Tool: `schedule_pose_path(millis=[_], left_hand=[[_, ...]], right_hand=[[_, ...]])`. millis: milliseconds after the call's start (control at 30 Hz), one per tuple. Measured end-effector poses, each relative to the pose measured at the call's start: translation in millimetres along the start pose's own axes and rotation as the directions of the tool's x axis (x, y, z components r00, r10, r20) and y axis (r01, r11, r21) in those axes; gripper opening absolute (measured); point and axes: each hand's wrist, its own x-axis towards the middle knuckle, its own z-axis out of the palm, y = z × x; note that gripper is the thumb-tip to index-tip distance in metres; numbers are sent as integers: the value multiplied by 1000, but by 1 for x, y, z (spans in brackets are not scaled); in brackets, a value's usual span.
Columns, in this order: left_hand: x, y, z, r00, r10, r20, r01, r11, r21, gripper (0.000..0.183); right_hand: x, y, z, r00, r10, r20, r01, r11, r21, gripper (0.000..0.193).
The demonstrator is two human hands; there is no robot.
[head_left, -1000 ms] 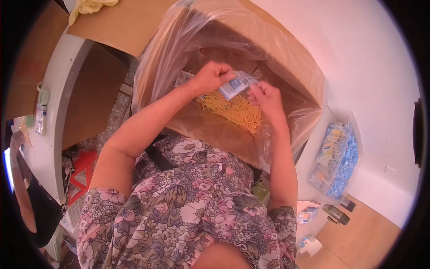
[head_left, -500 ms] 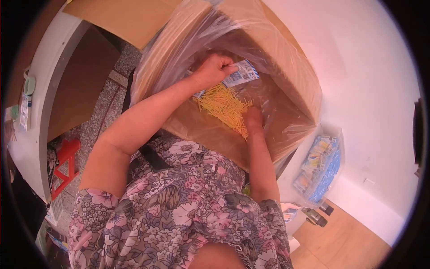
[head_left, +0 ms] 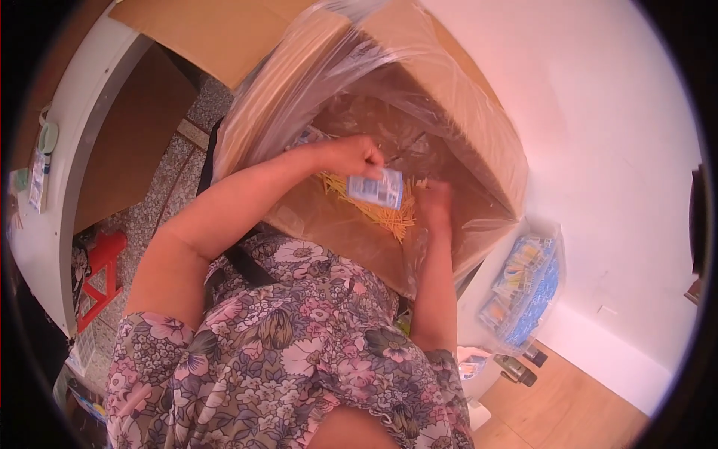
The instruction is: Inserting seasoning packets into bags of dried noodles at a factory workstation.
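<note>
My left hand (head_left: 356, 156) is closed on the upper edge of a small flat blue-and-white printed packet (head_left: 376, 188). It holds the packet over a loose heap of thin yellow sticks (head_left: 395, 224), hiding part of the heap. To the right of the packet is my right hand (head_left: 436, 200), fingers curled together and blurred. A small pale bit shows at its fingertips, too smeared to name. Both hands are inside a large cardboard box (head_left: 479, 142) lined with clear plastic film (head_left: 295, 97). More printed packets (head_left: 310, 136) lie partly hidden behind my left wrist.
Right of the box, a clear bag (head_left: 523, 288) of blue-and-white packets stands by the white wall (head_left: 598, 150). A white-edged table (head_left: 90, 127) curves along the left, with a red plastic frame (head_left: 105, 273) on the floor below. A cardboard flap (head_left: 202, 37) juts out at the top.
My left hand has brought the packet down and toward me, over the sticks. My right hand has come up out of the heap to beside the packet.
</note>
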Motion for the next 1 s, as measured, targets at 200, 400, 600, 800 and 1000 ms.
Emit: schedule_pose_path(millis=[200, 400, 600, 800, 1000], left_hand=[[3, 13, 26, 968, 171, 182, -108, 943, -316, 14], [3, 9, 28, 984, 156, 88, -147, 985, -95, 11], [2, 9, 29, 987, 158, -20, -159, 985, -64, 9], [2, 16, 34, 935, 342, -98, -333, 938, 100, 8], [3, 7, 26, 969, 243, -40, -233, 957, 174, 8]], right_hand=[[-37, -64, -14, 990, -11, 143, -100, 668, 738, 5], [-38, -67, 1, 981, -188, 49, 71, 584, 809, 15], [-56, -85, -7, 934, -317, -162, 353, 766, 538, 29], [-52, -90, -7, 969, -168, -180, 239, 816, 526, 26], [-29, -77, 7, 958, -190, -215, 262, 885, 385, 23]])
